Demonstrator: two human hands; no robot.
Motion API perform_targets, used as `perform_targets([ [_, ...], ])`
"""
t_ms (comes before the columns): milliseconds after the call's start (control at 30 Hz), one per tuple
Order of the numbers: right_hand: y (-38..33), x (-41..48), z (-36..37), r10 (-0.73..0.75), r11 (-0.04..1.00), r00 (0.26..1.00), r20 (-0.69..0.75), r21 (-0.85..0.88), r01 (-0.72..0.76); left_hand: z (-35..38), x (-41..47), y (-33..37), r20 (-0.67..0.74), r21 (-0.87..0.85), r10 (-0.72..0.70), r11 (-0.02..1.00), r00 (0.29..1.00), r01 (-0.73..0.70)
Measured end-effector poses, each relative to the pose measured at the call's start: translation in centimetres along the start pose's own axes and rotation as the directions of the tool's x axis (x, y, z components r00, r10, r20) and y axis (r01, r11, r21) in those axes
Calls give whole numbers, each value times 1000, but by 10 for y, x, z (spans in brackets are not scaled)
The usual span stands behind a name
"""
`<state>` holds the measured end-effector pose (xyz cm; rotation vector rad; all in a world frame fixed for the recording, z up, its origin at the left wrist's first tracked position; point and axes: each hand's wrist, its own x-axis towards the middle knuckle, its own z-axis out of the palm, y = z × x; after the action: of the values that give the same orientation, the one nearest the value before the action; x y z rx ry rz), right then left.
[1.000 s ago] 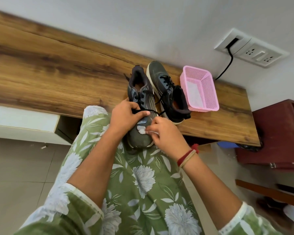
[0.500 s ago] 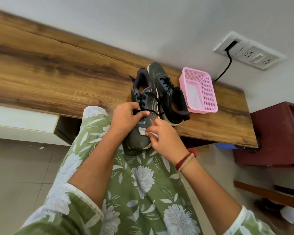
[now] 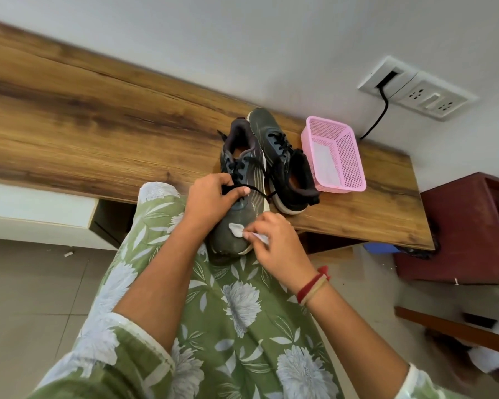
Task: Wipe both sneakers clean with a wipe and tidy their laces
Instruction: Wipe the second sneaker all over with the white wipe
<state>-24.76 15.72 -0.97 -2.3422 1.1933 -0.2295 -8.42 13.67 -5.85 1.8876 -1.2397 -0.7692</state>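
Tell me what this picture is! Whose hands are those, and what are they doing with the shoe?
A person wears a camera on their head, so you look down at their own hands. The left hand pinches a black lace of the near sneaker, which sticks out over the wooden shelf's edge. The right hand presses a small white wipe on that sneaker's toe. The other sneaker lies beside it, facing the opposite way, next to a pink basket.

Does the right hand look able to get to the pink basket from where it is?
Probably yes. The pink basket sits open-topped on the wooden table, beyond and to the right of the right hand. Only the second sneaker lies partly between them, and it is low. The hand does pinch a wipe.
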Motion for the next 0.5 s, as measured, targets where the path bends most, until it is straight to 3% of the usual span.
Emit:
perform_targets([
  [100, 1, 3, -14, 2, 985, 990, 141, 173, -26, 0, 0, 0, 8, 21, 10, 1000, 1000, -10],
  [167, 9, 19, -22, 53, 971, 998, 44, 233, -62, 0, 1, -1, 14, 25, 14, 1000, 1000, -14],
  [233, 16, 34, -23, 91, 980, 993, -79, 187, -74, 0, 0, -1, 12, 39, 24, 999, 1000, -25],
  [367, 9, 15, 5, 11, 1000, 999, -30, 0, -11, 0, -1, 0, 7, 100, 34, 994, 999, -34],
  [500, -3, -19, 12, -88, 996, 995, -45, 22, 89, 1, 0, -1, -1, 86, 25, 996, 1000, -24],
])
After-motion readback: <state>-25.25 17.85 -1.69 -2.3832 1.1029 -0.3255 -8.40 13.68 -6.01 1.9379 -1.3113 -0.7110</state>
